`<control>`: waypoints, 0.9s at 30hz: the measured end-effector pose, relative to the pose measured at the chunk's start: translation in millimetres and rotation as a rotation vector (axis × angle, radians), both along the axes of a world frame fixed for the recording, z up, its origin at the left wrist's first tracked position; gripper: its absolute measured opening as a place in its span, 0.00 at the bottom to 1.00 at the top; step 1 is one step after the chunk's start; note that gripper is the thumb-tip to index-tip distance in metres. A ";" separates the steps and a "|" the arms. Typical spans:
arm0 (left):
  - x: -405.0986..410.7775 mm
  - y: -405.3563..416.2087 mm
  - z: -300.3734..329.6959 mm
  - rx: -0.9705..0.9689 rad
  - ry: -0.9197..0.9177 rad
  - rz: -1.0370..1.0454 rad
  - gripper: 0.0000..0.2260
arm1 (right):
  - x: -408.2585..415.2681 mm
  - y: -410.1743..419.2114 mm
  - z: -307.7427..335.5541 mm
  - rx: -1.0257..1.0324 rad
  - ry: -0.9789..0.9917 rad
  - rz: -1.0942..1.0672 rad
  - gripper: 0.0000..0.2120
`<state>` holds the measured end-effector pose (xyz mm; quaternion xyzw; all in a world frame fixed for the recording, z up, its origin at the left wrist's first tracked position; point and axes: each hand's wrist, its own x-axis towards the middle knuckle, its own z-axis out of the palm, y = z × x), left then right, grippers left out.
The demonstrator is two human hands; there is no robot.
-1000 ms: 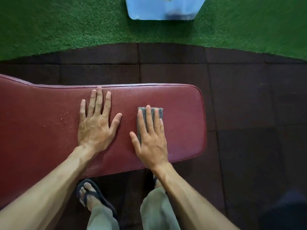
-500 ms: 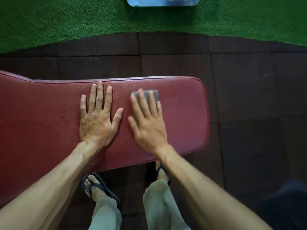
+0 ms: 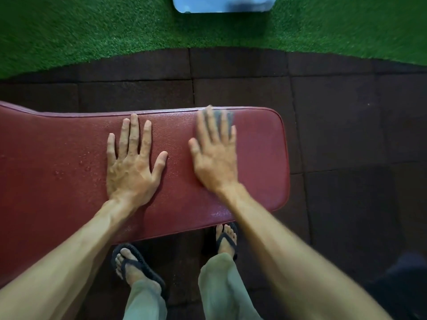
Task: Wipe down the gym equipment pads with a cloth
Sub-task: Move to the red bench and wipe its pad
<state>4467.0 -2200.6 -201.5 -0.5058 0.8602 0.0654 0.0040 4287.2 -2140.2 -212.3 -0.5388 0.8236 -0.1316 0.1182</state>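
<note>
Fingers (image 3: 209,125) of the right hand (image 3: 213,158) lie straight and flat on a grey cloth (image 3: 225,118), pressing it onto the red bench pad (image 3: 258,158) at its far edge. The left hand (image 3: 131,167) rests beside it, spread flat on the pad, holding nothing. Dark rubber floor tiles (image 3: 342,125) surround the bench.
</note>
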 end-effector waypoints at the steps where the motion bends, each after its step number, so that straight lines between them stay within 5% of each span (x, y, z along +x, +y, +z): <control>1: 0.8 0.1 0.3 0.003 0.007 -0.003 0.32 | 19.5 20.8 5.1 -0.006 -0.025 0.136 0.29; 5: 0.6 0.4 0.2 0.012 0.008 -0.005 0.32 | 6.0 121.2 -0.1 0.040 -0.010 0.354 0.27; 9: -1.5 1.1 1.0 0.010 -0.014 0.008 0.33 | -79.9 127.0 -13.0 0.190 -0.036 -0.097 0.30; 13: -0.8 1.5 -0.6 -0.004 -0.043 0.009 0.32 | -83.4 20.3 -10.1 0.090 -0.050 -0.313 0.31; 16: 0.8 -0.3 -2.2 -0.007 -0.040 -0.001 0.32 | -14.4 -13.7 -2.5 -0.010 0.026 -0.038 0.29; 19: 3.8 -1.1 -1.9 0.011 -0.012 -0.015 0.31 | 23.7 51.2 9.6 -0.015 -0.011 0.404 0.27; 21: 3.5 -0.7 -2.1 0.017 -0.011 -0.009 0.31 | 1.9 110.2 4.9 0.029 0.023 0.507 0.27; 24: 0.7 1.2 -1.7 0.018 -0.025 0.009 0.31 | -63.3 153.2 -6.3 0.147 0.029 0.228 0.27; 27: -0.8 0.5 -1.8 0.011 -0.024 0.008 0.31 | -98.5 105.6 -11.2 0.176 -0.045 -0.107 0.29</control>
